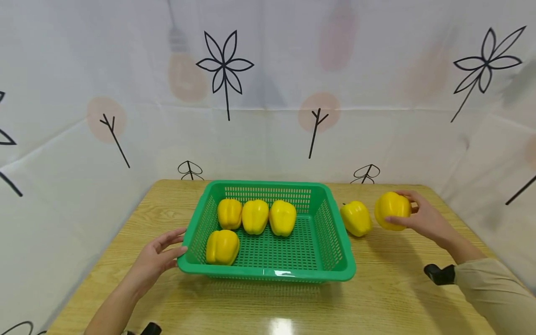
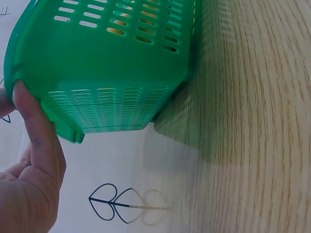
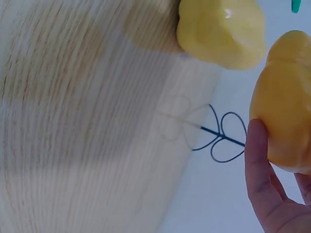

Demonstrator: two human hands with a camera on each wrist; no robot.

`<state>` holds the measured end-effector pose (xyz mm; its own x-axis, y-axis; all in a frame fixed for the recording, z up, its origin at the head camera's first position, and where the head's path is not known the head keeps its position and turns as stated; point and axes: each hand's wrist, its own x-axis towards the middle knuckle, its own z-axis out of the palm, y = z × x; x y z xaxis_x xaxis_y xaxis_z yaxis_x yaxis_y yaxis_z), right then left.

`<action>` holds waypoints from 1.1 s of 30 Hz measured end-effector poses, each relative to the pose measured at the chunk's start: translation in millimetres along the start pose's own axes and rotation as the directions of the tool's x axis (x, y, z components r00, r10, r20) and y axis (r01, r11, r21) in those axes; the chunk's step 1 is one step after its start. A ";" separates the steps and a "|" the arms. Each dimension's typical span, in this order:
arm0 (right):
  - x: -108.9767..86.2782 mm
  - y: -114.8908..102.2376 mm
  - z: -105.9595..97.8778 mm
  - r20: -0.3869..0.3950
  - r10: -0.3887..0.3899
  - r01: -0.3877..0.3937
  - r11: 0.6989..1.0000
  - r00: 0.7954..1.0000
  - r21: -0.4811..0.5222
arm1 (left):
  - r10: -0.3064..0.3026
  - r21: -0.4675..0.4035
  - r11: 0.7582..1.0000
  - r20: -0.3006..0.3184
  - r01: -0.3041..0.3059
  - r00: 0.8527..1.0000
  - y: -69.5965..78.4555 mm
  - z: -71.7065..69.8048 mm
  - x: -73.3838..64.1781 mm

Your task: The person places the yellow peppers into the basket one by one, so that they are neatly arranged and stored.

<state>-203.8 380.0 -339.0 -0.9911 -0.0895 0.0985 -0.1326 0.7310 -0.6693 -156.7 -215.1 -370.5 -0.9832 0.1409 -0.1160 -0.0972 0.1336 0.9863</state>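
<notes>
My right hand grips a yellow bell pepper between thumb and fingers, raised over the right side of the table. In the right wrist view the fingertips press the side of this pepper. Just left of it, a second bell pepper lies on the table against the basket's right side. My left hand holds the left rim of the green plastic basket, with fingertips on either side of that rim in the left wrist view. Inside, three peppers stand in a back row and another pepper sits front left.
The wooden table carries the basket at its middle. A white patterned cloth hangs behind the table and along both sides. The basket's right part shows its bare slotted floor.
</notes>
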 end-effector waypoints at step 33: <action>-2.2 -79.2 11.1 -0.032 -0.136 0.135 0.990 0.990 -0.027 | 0.003 -0.001 1.000 0.007 -0.003 1.000 -2.5 -1.7 1.4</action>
<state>-191.2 314.7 -294.3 -0.9630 -0.1665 0.2120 -0.2649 0.7301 -0.6299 -158.0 -216.9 -373.0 -0.9824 0.1481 -0.1142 -0.0948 0.1321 0.9867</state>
